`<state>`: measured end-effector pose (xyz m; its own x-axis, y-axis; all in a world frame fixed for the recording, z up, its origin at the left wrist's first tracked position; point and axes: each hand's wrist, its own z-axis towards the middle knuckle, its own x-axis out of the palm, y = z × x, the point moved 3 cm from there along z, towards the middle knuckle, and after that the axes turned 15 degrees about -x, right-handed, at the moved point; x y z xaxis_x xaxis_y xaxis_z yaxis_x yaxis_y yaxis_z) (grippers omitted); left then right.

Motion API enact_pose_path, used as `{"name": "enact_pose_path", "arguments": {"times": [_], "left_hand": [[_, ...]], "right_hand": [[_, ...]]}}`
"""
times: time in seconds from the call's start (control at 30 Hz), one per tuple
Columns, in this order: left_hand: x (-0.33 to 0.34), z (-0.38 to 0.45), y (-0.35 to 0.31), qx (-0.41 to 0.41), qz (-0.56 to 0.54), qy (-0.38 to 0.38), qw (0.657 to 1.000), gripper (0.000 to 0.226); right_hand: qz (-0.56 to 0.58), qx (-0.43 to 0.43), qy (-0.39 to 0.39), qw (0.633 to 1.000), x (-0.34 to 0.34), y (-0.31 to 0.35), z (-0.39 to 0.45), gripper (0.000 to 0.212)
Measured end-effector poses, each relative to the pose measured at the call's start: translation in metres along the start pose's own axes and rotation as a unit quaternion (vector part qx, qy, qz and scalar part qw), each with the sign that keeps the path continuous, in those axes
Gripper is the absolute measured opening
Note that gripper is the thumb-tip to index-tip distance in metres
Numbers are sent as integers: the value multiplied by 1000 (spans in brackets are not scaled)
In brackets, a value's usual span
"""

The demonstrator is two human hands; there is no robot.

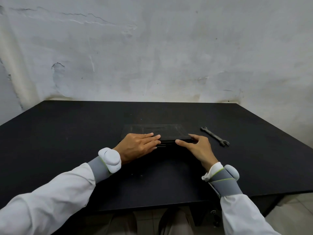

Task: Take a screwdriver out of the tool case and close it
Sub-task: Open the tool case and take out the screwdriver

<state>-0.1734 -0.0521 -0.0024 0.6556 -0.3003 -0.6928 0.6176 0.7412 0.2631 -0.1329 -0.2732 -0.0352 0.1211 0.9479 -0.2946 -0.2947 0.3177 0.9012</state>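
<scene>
A flat black tool case (169, 132) lies shut on the black table, in the middle. My left hand (137, 146) rests flat on its near left part, fingers stretched out over the lid and front edge. My right hand (197, 147) is at the near right corner, thumb along the front edge and fingers curled around the corner of the case. No screwdriver is visible; the inside of the case is hidden.
A dark double-ended wrench (214, 136) lies on the table just right of the case. The black table (67, 141) runs back to a stained white wall; its near edge is at my lap.
</scene>
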Motion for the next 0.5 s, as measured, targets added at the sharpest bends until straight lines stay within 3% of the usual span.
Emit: {"name": "enact_pose_path", "arguments": {"times": [0.17,0.37,0.5], "left_hand": [[-5,7,3,-30,-1,-14,999,47],[-19,31,19,-102,-3,-32,994,33],[-24,50,36,-132,13,-49,990,23]], "right_hand": [[9,-3,3,1000,-5,1,-1,65],[-30,-31,-30,999,-8,5,4,64],[-53,-59,-50,996,-4,9,6,51]]}}
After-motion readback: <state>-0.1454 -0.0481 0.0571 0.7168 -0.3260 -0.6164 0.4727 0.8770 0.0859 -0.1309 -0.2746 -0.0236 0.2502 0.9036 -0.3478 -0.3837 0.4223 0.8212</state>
